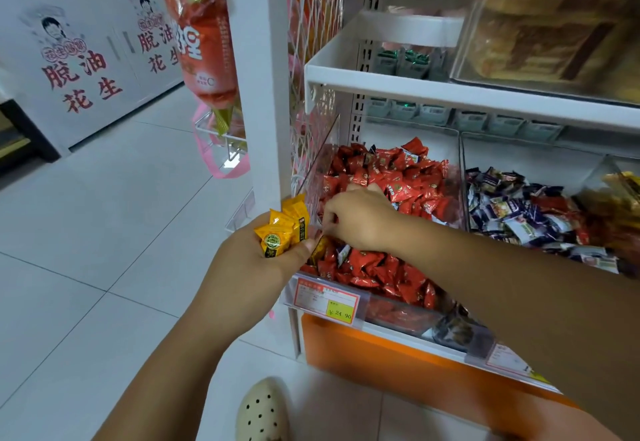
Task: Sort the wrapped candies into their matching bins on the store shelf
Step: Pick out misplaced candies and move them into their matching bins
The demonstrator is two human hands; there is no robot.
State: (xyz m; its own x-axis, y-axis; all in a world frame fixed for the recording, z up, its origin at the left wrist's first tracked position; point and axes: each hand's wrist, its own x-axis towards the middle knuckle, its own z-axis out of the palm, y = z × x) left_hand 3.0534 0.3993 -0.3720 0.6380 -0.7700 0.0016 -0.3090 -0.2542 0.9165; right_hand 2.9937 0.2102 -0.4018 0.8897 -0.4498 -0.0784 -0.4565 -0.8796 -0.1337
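My left hand point(256, 260) grips a bunch of yellow wrapped candies point(282, 227) just left of the clear bin of red candies point(381, 191). My right hand point(356, 220) reaches over that bin's front left corner, its fingers curled and pinching a yellow candy point(319, 245) that lies among the red ones. Right of it, a second bin holds dark blue and white candies point(519, 212). At the far right edge a third bin holds yellow candies point(620, 198).
A price tag point(325, 298) hangs on the red bin's front. The white shelf post point(263, 69) stands left of the bins, with an orange snack bag point(204, 42) hanging on it. An upper shelf point(450, 90) overhangs the bins. My shoe point(263, 409) rests on the tiled floor.
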